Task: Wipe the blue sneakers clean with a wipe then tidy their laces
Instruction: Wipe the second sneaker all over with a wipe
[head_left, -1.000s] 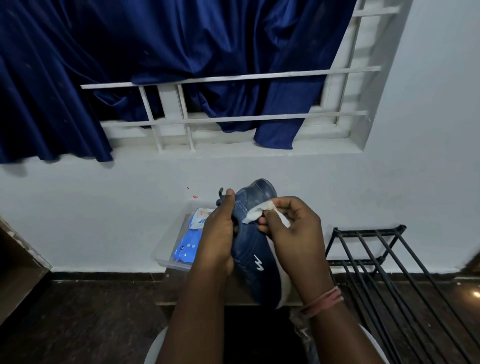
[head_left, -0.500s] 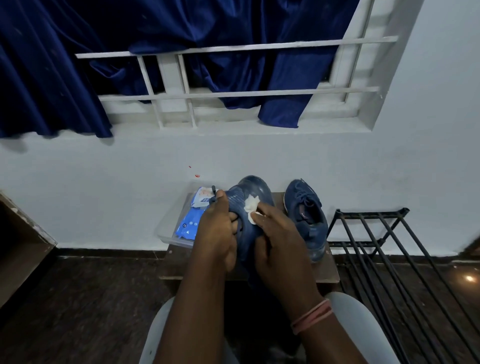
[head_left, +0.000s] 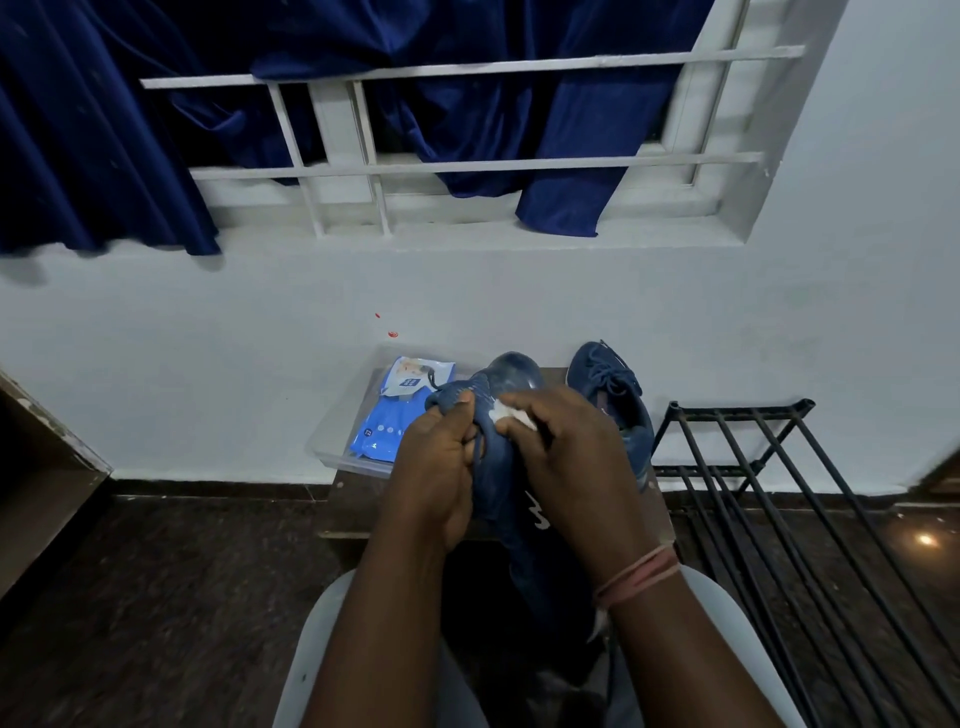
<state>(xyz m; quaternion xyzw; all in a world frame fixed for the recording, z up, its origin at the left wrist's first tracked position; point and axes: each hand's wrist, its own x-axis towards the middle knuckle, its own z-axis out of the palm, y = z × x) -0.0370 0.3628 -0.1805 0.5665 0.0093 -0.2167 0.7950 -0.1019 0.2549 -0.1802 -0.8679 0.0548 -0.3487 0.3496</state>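
A blue sneaker (head_left: 511, 376) is gripped at its laced side by the left hand (head_left: 434, 475), while a white wipe (head_left: 511, 415) is pressed to it by the right hand (head_left: 566, 462). The second sneaker (head_left: 615, 397) is seen on a small brown table (head_left: 348, 501) — just beside it, a clear tray (head_left: 332, 447) with a blue wipes pack (head_left: 392, 428).

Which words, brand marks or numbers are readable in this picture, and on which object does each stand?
No text can be read with certainty.
Wipes packet in the clear tray: dark label with white print and a small mark at the lower corner, too small to read.
Held sneaker: white logo on the side, no letters.
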